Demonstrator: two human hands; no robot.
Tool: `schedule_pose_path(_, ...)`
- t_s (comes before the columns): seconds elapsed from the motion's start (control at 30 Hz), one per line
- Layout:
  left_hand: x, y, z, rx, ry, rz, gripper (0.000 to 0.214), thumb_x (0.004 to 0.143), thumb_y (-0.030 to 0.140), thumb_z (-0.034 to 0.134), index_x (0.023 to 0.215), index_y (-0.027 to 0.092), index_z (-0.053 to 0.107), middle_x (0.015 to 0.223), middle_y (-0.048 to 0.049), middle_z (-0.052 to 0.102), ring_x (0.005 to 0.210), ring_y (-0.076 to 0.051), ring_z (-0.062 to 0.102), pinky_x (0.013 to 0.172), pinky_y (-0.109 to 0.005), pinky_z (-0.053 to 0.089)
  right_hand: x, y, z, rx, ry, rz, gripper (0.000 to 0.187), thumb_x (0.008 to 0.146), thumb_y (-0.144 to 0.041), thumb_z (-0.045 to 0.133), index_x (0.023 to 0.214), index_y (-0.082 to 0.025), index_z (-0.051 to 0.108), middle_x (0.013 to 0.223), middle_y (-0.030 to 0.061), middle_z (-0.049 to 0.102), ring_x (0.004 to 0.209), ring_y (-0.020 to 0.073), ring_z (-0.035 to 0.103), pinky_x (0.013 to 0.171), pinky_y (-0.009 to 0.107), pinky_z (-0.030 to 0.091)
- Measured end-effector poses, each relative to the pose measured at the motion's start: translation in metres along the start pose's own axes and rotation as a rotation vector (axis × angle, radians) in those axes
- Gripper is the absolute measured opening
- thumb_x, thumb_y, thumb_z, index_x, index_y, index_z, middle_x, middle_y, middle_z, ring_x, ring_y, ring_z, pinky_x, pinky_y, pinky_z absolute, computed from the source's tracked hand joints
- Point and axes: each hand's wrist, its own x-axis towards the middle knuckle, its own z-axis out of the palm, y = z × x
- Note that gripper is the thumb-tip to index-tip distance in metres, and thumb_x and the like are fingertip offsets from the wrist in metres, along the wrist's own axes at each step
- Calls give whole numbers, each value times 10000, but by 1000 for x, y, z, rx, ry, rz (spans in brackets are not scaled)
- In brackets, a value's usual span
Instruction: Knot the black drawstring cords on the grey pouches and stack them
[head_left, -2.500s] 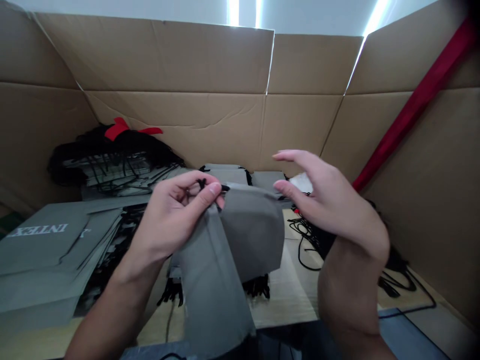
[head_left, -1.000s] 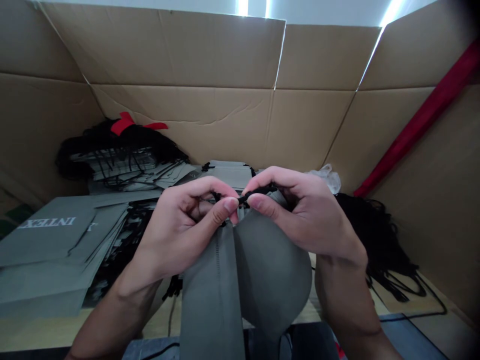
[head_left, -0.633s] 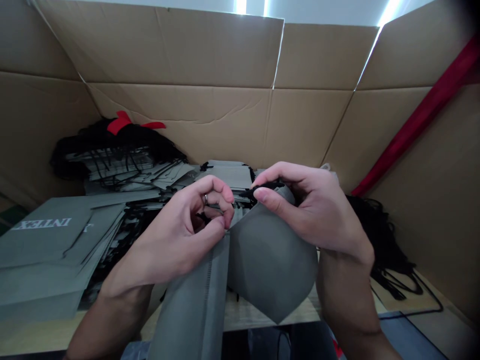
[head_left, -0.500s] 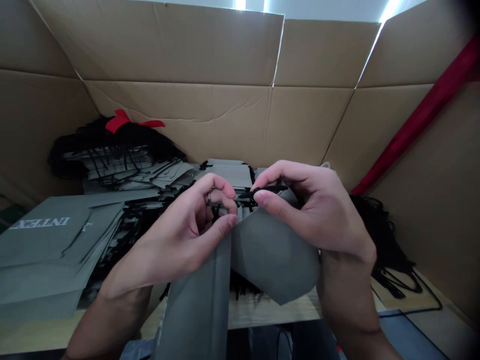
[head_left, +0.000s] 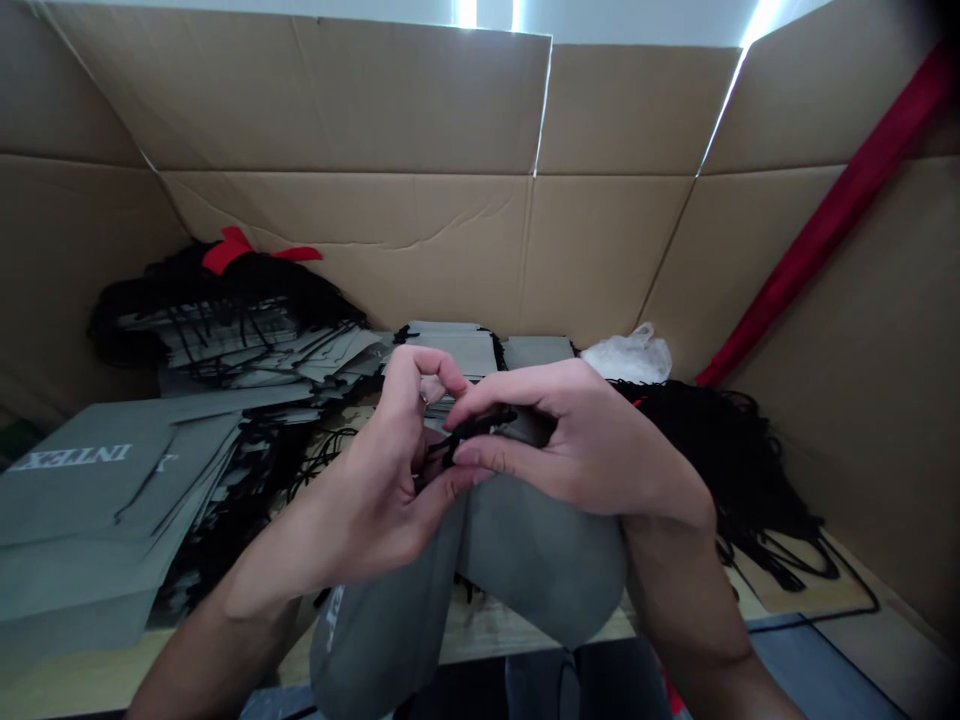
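Both hands meet at the centre of the view over a grey fabric bag, whose panels hang down below them. Between the fingertips of my right hand a black cord is pinched at the bag's upper edge. My left hand is curled closed beside it, thumb and fingers pressed around the other part of the cord; a ring shows on one finger. The left panel of the bag hangs twisted below the left hand, with part of a white print. The exact hold inside the fingers is partly hidden.
Stacked grey bags printed INTEX lie at left. Behind them is a black cord pile with red ribbon. More black cords and a white plastic bag sit at right. Cardboard walls surround the table.
My right hand has moved left and slightly down, so the hands now touch. The cord that stretched between them is bunched at the fingertips. The bag panels hang a little lower.
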Motion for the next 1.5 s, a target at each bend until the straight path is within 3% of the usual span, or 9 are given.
schedule_pose_path(0.07,0,0,1,0,17,16,474,948,204,796,1264,291,453,1168,-29,516,625,-62,595,454,-197,489,1,2,1,-23,-10,-6,78,996,-182,792,1051,-126,800,1012,-4,837,845,87,742,831,201,538)
schedule_pose_path(0.23,2,5,-1,-76,26,-4,430,953,208,799,1226,323,487,1126,9,550,556,-31,527,395,-170,358,-3,2,-5,-93,-39,26,51,1022,-173,726,1056,-145,750,1029,4,805,830,101,685,809,233,504)
schedule_pose_path(0.4,2,6,-7,-44,-11,-63,159,997,268,784,1122,261,686,925,-5,690,746,-112,663,585,-171,523,-4,-2,-9,-111,18,105,73,1041,-229,735,1042,-158,754,917,-26,782,768,97,652,744,233,484)
schedule_pose_path(0.5,3,5,-9,-91,80,-40,147,964,250,835,1095,267,771,952,-6,776,835,-110,721,714,-152,574,-3,-1,-9,-100,70,95,69,1039,-236,754,1038,-169,770,915,-28,782,774,102,661,743,228,494)
schedule_pose_path(0.6,5,7,-11,-123,185,-39,181,920,232,888,1079,295,830,910,14,814,785,-89,734,674,-111,557,-4,1,-14,-91,97,59,149,1082,-304,731,1039,-187,813,969,-10,801,856,119,698,781,229,512)
schedule_pose_path(0.83,5,18,-11,-51,395,31,151,903,239,905,1027,325,889,882,33,839,750,-99,768,639,-119,584,-10,5,-24,-120,-4,-56,364,1187,-327,526,1400,-128,746,1246,60,798,1086,136,722,940,245,536)
schedule_pose_path(1.07,4,18,-6,99,501,128,135,927,221,884,1036,300,881,867,44,817,727,-73,724,619,-126,558,-7,-2,-15,-47,127,75,94,1076,-275,748,1148,-216,755,1012,-22,850,876,119,777,816,237,573)
schedule_pose_path(1.27,2,16,-6,182,502,216,204,926,199,882,1102,302,881,938,4,824,774,-107,694,663,-203,574,-9,-11,-13,65,113,115,142,990,-200,844,1014,-235,709,886,-56,848,799,111,773,782,228,588)
schedule_pose_path(1.5,3,18,-7,207,463,221,187,947,221,864,1116,300,881,976,4,833,817,-112,702,699,-206,572,-6,-15,-10,67,199,172,145,957,-300,890,957,-243,757,804,-25,825,723,162,774,744,293,642)
